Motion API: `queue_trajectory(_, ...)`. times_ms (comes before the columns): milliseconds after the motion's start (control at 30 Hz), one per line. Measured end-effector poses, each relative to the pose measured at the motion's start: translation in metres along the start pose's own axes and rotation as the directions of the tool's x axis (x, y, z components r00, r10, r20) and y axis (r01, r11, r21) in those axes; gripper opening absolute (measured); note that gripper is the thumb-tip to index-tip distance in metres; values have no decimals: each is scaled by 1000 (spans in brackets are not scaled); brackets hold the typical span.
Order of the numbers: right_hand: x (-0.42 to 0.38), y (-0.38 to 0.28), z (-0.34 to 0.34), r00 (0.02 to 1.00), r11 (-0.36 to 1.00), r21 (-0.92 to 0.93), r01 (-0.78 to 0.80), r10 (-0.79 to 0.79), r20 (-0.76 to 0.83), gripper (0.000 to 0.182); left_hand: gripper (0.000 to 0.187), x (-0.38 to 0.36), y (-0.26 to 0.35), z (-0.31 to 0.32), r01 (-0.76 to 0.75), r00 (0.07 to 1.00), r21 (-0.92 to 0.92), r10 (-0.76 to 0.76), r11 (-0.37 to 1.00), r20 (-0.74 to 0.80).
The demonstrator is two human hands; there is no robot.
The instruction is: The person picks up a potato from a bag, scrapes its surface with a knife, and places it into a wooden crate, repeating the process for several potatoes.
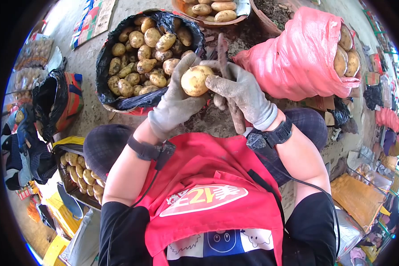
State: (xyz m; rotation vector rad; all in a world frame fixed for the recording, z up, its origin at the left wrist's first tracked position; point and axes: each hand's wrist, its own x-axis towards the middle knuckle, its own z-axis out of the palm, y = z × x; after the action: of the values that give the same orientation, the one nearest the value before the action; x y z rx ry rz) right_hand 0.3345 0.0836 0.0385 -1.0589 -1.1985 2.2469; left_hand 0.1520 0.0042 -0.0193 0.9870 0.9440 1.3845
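The left hand (177, 98) cups a single potato (196, 81) above the lap, its fingertips partly hidden behind it, while the right hand's (242, 91) thumb presses the potato's side. A long brown strip (223, 51) crosses the right hand's fingers; what it is, and whether they grip it, I cannot tell. Beyond the left hand, a black-lined basket (103, 86) holds many soil-smeared potatoes, some hidden by the hand. At the top edge, a bowl (240, 19) of paler potatoes is cut off, as is a tub (262, 20) of dark scraps beside it. A pink bag (290, 55) shows potatoes only at its mouth. The person's arm partly covers a crate (81, 199) of potatoes; a black bag's (48, 99) inside is too dark to read.
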Motion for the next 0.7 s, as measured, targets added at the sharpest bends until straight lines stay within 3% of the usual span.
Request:
queue_trajectory(33,1,0,0,992,988,-104,117,-121,-28,43,87,-1,4,-1,-2,1000,0,2,1000,-6)
queue_trajectory(100,4,3,-2,932,867,-387,314,-360,-51,46,91,1,19,-5,271,962,-30,-269,962,53)
queue_trajectory(200,5,3,-5,960,922,-331,203,-254,-118,43,81,3,34,-4,293,956,38,-292,955,-27)
queue_trajectory(233,6,4,-6,966,939,-289,188,-229,-117,42,80,3,25,-5,208,976,-86,-212,974,-41)
queue_trajectory(267,6,5,-6,967,939,-290,186,-228,-117,42,80,3,19,-7,208,976,-88,-212,974,-42)
queue_trajectory(333,6,4,-4,971,942,-298,152,-199,-133,37,80,3,13,-11,67,997,11,-66,998,-35)
queue_trajectory(467,8,11,-6,968,927,-349,138,-201,-151,28,78,1,15,-10,64,994,30,-61,997,-87)
queue_trajectory(533,8,18,-9,890,597,-753,277,-455,-33,32,78,2,18,-11,138,984,-55,-143,989,-103)
queue_trajectory(600,3,24,-3,823,165,-940,298,-543,166,34,78,3,14,-14,136,985,-85,-144,987,-98)
queue_trajectory(667,-2,26,-1,829,111,-946,303,-520,205,34,78,1,11,-13,134,985,-113,-145,985,-94)
queue_trajectory(700,-5,22,-1,840,242,-912,331,-515,168,34,76,-2,11,-12,162,980,-135,-176,978,-95)
